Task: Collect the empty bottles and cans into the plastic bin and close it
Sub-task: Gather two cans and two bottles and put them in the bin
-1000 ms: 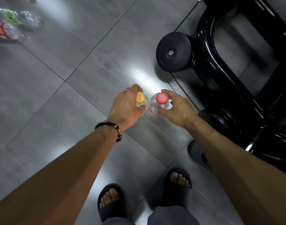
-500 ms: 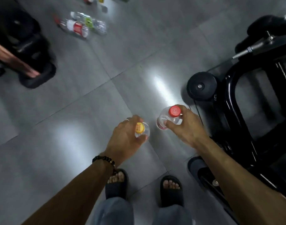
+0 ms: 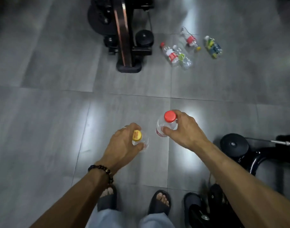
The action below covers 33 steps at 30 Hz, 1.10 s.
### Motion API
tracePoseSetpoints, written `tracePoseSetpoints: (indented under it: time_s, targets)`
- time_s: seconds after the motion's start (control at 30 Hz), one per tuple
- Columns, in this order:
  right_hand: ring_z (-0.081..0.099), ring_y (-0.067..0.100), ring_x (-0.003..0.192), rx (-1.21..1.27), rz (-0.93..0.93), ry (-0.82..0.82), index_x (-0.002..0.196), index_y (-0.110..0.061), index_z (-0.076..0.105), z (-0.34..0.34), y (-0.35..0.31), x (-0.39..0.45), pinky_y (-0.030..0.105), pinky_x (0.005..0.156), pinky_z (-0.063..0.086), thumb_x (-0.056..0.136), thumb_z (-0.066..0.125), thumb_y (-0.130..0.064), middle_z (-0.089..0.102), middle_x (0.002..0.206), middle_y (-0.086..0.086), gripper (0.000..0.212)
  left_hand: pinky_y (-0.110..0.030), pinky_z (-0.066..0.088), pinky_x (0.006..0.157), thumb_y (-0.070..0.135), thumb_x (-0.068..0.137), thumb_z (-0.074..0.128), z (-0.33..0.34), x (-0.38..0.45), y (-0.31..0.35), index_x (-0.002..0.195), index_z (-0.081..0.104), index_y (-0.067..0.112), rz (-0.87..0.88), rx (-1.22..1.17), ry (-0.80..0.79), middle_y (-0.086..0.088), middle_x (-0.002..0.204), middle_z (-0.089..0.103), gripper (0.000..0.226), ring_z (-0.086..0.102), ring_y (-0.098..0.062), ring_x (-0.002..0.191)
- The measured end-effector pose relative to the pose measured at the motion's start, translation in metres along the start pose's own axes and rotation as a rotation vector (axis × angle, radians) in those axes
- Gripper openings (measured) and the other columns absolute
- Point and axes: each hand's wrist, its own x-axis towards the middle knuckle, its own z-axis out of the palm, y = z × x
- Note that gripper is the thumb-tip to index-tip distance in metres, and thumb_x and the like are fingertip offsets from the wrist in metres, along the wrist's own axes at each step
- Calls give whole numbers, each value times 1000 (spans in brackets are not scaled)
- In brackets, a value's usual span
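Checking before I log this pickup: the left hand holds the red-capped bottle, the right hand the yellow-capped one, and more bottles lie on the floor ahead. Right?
Not quite: the caps are swapped. In the head view the left hand holds the yellow-capped bottle and the right hand the red-capped bottle. More bottles do lie on the floor ahead.

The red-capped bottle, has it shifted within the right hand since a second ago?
No. The red-capped bottle stays pinched near its neck by the right hand.

Open floor (image 3: 42, 129) ahead; exercise machine (image 3: 124, 38) far centre, black frame (image 3: 256, 162) crowding right.
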Motion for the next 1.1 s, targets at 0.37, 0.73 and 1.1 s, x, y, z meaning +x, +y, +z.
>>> tracePoseSetpoints:
  time_s: [0.37, 0.73, 1.1]
  targets:
    - [62, 18, 99, -150, -323, -207, 114, -35, 57, 113, -196, -69, 36, 87, 52, 64, 67, -51, 65, 106, -6, 54, -33, 43, 81, 33, 78, 72, -114, -198, -119, 114, 53, 25, -312, -92, 304, 3, 105, 60, 41, 55, -21, 94]
    - [59, 25, 106, -339, -631, -407, 119, -26, 57, 349, -372, -265, 35, 88, 49, 72, 70, -45, 64, 113, 2, 52, -30, 40, 82, 33, 80, 71, -161, -492, -289, 119, 52, 25, -580, -220, 537, 3, 111, 58, 44, 52, -21, 104]
    - [57, 25, 103, -466, -897, -698, 117, -29, 57, 594, -529, -391, 34, 84, 48, 75, 70, -38, 63, 111, 2, 45, -27, 34, 72, 34, 78, 73, -198, -693, -468, 114, 52, 25, -930, -294, 780, 2, 106, 62, 42, 49, -14, 89]
